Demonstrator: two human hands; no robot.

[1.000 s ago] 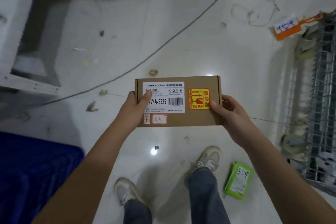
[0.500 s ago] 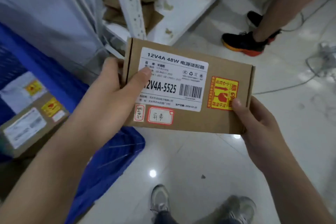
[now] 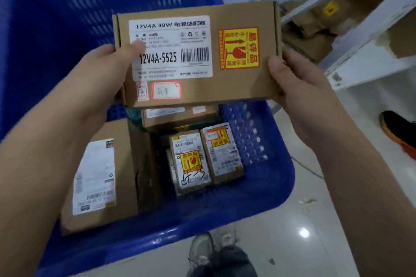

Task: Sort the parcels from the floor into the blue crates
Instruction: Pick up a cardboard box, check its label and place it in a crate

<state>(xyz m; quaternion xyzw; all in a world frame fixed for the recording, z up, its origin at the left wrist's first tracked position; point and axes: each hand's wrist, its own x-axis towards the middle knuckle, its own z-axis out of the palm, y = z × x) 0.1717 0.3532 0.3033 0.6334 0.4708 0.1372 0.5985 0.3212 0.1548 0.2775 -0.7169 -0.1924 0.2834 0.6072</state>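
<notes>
Gripping a brown cardboard parcel (image 3: 198, 54) by its two short ends, the left hand (image 3: 105, 74) curls round the left edge with its thumb lying across the white label (image 3: 171, 48), while the right hand (image 3: 295, 87) clasps the right edge, thumb on the top face beside the yellow-and-red fragile sticker (image 3: 239, 48). The parcel is held flat, label side up, in the air above the blue crate (image 3: 276, 186) and clear of everything inside it. The label reads 12V4A 48W and 12V4A-5525, with a barcode, and a small red-bordered sticker (image 3: 166, 90) sits below it.

Inside the crate, directly beneath the held parcel, lies another brown box (image 3: 180, 117), mostly hidden. Nearer the person are two small boxes (image 3: 191, 159) side by side and touching, each with white labels and yellow-red stickers; the left one has black handwriting. To their left a larger cardboard box (image 3: 99, 175) leans tilted against the crate's near wall, carrying a long white label.

Beyond the crate on the right stands a white shelf (image 3: 369, 60) holding flattened cardboard. On the glossy white floor (image 3: 315, 220) are the person's own shoes (image 3: 207, 252) and, at the right edge, a black-and-orange shoe (image 3: 398, 132) of someone else.
</notes>
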